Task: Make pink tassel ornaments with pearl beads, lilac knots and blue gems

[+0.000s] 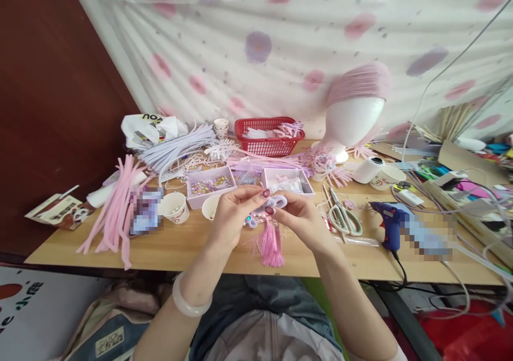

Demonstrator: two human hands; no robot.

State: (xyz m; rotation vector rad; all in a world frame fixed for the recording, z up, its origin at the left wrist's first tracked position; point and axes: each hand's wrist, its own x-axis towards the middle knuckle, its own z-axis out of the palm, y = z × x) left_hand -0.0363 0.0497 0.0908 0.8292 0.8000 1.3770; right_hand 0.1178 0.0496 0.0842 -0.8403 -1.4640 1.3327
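Observation:
Both hands meet over the front middle of the table. My left hand [232, 217] pinches one side of a lavender pipe-cleaner loop [279, 201], thumb and fingers closed. My right hand [300, 219] grips its other side, also closed. Just below the fingers is a bright pink tassel [271, 248], and beside it a small beaded charm [251, 221] with a blue stone. Whether the tassel is joined to the loop cannot be made out. Behind the hands stand a white box of beads and gems [212, 185] and another white box [288, 179] with small packets.
Paper cups [176, 209] and pink pipe cleaners [110, 217] lie on the left. Scissors [344, 219] and a blue glue gun [388, 225] with a trailing cord are on the right. Farther back are a red basket [270, 146] and a white foam head [352, 120].

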